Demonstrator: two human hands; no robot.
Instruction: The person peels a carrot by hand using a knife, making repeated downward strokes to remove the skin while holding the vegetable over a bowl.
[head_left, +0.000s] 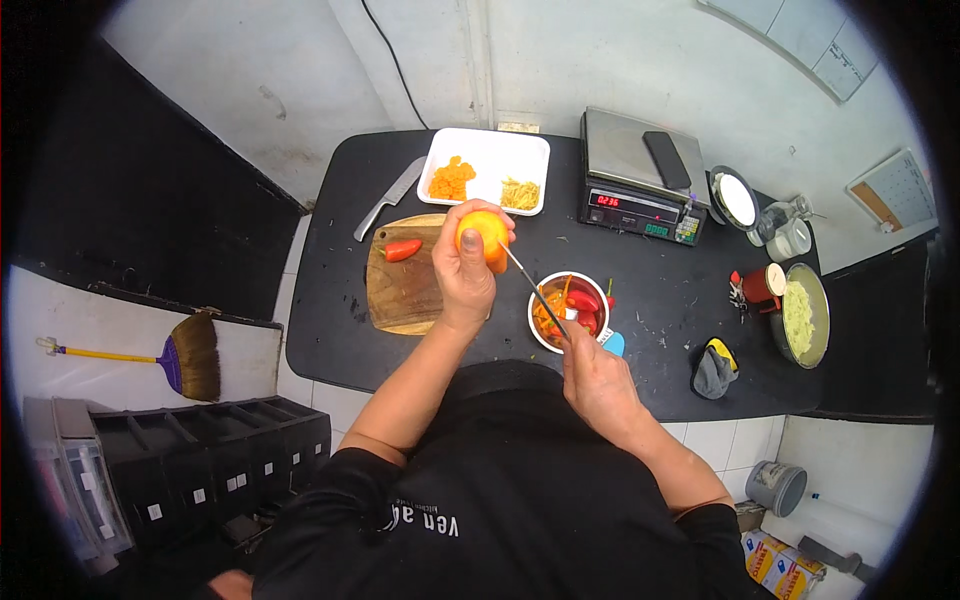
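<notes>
My left hand (466, 277) grips an orange vegetable (482, 229), which looks like a thick carrot seen end-on, with the thumb across it. In my right hand (600, 375) is a thin-bladed knife (534, 286); its tip meets the vegetable's right side, and my fist hides the handle. Under the blade stands a round bowl (534, 319) holding red peppers (583, 301) and orange strips (553, 296). Left of it, partly behind my left hand, lies a wooden cutting board (401, 296) with a red-orange pepper (402, 250) on it.
Behind the board are a large kitchen knife (391, 196) and a white tray (487, 146) with orange slices and yellowish shreds. A digital scale (637, 206) carries a dark phone-like object (667, 160). Rightward are a grey-yellow cloth (714, 371), a red mug (757, 286) and a metal bowl (823, 307).
</notes>
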